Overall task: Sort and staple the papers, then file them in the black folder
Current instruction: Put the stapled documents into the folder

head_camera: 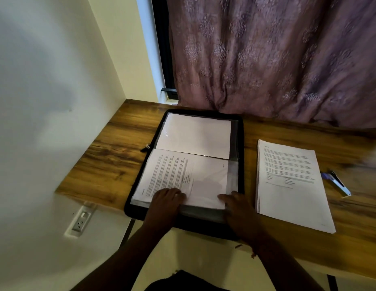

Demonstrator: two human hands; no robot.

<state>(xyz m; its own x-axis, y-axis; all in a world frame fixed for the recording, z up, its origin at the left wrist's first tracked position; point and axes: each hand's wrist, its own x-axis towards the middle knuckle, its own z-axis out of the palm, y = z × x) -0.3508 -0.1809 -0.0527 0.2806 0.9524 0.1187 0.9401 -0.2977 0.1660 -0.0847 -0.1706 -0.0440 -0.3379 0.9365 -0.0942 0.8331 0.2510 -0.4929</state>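
Nearest the camera, two forearms reach up from the bottom edge towards the near edge of the wooden desk (pixel 111 148); the left hand (pixel 165 203) lies flat, fingers straight, on the near-left part of a printed sheet (pixel 183 177) in the lower half of the black folder (pixel 241 143); the right hand (pixel 235 206) rests with its fingers extended on the near-right corner of the same sheet, touching it and the clear sleeves beneath, gripping nothing that shows; the sheet's text runs sideways to the viewer. The folder lies open and flat at the middle of the desk, its near edge overhanging the desk's near edge slightly; its upper half holds a blank pale sheet (pixel 193 135) under a clear sleeve, and a zip pull (pixel 147 147) sticks out at its left edge, at the fold. Just right of the folder, apart from it, a stack of printed papers (pixel 292 185) lies on the desk, its near corner close to the near edge; farther right, near the desk's right side, a stapler (pixel 338 183) with blue and white parts lies beside the stack, blurred. Below the desk's left end, a wall socket (pixel 81 220) sits on the pale wall; beyond the far edge hangs a patterned mauve curtain (pixel 277 59), its hem resting on the desk behind the folder; a dark window frame (pixel 162 49) shows left of it.
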